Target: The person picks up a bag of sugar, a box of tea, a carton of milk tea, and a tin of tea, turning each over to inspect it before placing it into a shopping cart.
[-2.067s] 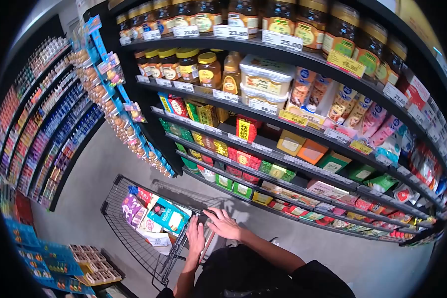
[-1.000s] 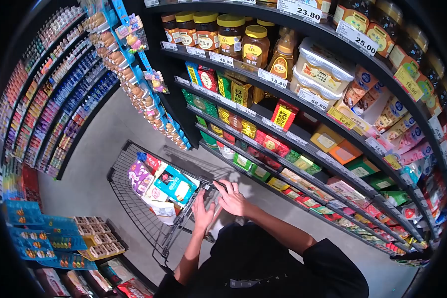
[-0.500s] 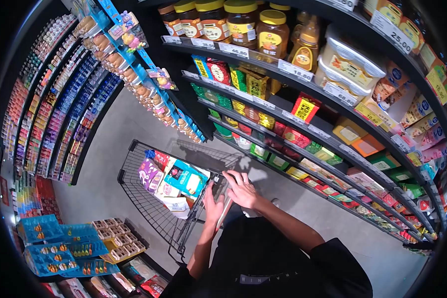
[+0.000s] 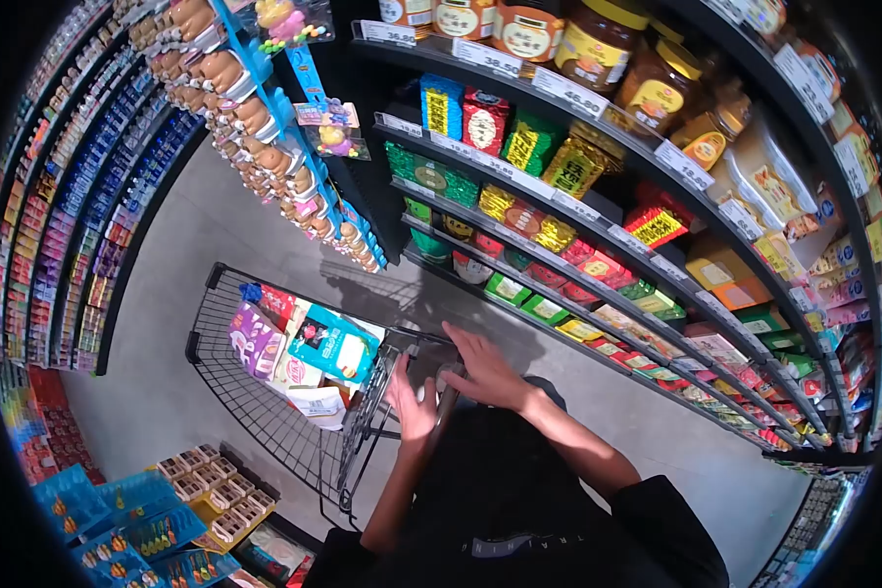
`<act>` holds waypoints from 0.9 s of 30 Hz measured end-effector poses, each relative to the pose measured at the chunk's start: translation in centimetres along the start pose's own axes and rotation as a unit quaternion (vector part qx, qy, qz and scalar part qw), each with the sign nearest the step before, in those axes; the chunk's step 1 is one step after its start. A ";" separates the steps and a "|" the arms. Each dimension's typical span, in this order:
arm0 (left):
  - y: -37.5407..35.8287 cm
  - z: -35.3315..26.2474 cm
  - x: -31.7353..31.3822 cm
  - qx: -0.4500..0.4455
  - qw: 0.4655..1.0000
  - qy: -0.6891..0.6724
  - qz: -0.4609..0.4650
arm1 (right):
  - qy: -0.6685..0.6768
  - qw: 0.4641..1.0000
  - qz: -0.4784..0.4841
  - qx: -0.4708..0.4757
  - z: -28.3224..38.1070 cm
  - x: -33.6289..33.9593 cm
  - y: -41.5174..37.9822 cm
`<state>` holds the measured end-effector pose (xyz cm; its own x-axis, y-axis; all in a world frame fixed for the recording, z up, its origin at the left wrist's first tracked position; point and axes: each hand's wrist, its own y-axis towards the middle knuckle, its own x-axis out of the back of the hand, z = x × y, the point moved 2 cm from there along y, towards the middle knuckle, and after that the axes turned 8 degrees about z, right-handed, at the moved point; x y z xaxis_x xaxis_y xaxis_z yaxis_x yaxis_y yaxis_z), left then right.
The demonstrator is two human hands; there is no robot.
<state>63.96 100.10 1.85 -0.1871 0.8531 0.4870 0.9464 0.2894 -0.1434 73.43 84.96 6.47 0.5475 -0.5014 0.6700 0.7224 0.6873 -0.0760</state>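
A black wire shopping cart (image 4: 265, 431) stands in front of me. Inside it lie a teal package (image 4: 335, 345), a purple package (image 4: 256, 340), a red package and a white packet (image 4: 318, 404). My left hand (image 4: 412, 397) is at the handle end of the cart, fingers apart, with nothing seen in it. Just right of it, my right hand (image 4: 484, 370) rests by the handle bar (image 4: 448, 392), its fingers stretched out and the palm near the bar. Whether either palm touches the bar is hard to tell.
Curved shelves (image 4: 559, 201) on the right carry honey jars (image 4: 598, 44), tea packs and boxes. A hanging strip of toys (image 4: 255, 118) stands at the aisle's corner. Shelves of small bottles (image 4: 98, 196) line the left. Blue display trays (image 4: 157, 529) sit at the lower left.
The cart and its goods sit slightly further left in view, and the right shelves look nearer. My right hand's fingers have lifted and straightened; my left hand has opened wider.
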 end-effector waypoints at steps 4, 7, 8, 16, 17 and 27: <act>0.8 1.0 1.4 -0.014 0.999 0.041 -0.027 | -0.072 0.995 -0.062 -0.010 -1.6 5.1 4.0; 1.5 1.2 2.2 -0.022 0.998 0.036 -0.035 | -0.057 0.974 -0.219 0.015 -1.1 11.8 8.4; 1.6 1.2 2.4 -0.020 0.999 0.031 -0.037 | 0.018 0.962 -0.271 0.037 -1.8 13.5 10.5; 2.1 2.0 3.3 -0.005 0.997 -0.030 -0.071 | -0.093 0.938 -0.330 -0.060 -3.4 22.3 21.8; 2.2 1.3 3.6 -0.025 0.997 -0.035 -0.065 | -0.130 0.937 -0.319 -0.060 -5.1 22.8 22.9; 3.6 -3.1 5.1 -0.168 0.980 -0.018 -0.101 | -0.127 0.916 -0.381 0.006 -6.4 23.5 23.8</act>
<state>67.23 104.19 6.50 -0.3827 0.8098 0.4447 0.9214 0.2996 0.2475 106.17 86.14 15.63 -0.2299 -0.7002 0.6760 0.8485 0.1960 0.4916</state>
